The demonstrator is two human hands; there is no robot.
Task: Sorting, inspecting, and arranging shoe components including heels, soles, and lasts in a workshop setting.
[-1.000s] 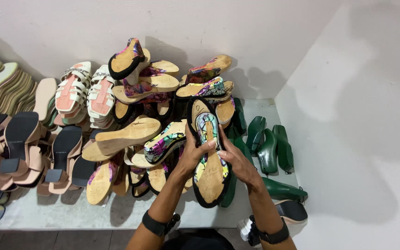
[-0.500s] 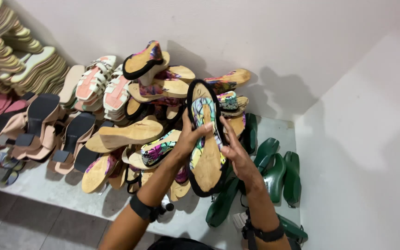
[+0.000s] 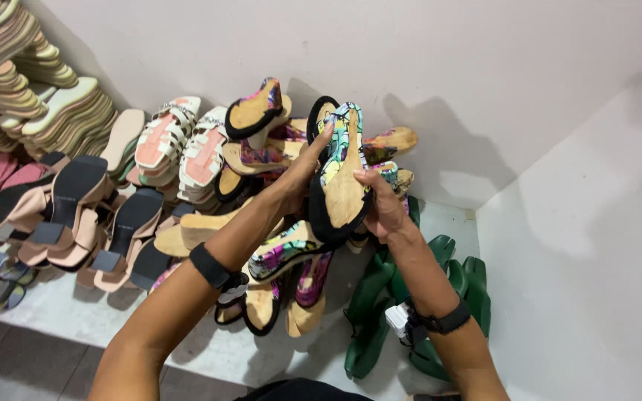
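Both my hands hold one flat sandal (image 3: 342, 186) up in front of a heap of shoes. It has a tan insole, a black rim and a multicoloured patterned strap. My left hand (image 3: 302, 172) grips its left edge, fingers reaching to the toe end. My right hand (image 3: 382, 206) clasps its right side near the heel. Each wrist wears a black band. Behind the sandal lies the pile of matching colourful sandals (image 3: 280, 249), some standing on edge.
Pink-and-white strappy sandals (image 3: 183, 148) and black-and-beige heeled shoes (image 3: 76, 208) lie at the left on a pale floor ledge (image 3: 61, 315). Stacked soles (image 3: 31, 89) rise at the far left. Green shoe forms (image 3: 380, 297) lie at the right beside a white wall (image 3: 581, 245).
Both hands have lifted the sandal higher and farther from me, up to the top of the pile. The view has shifted right and nearer.
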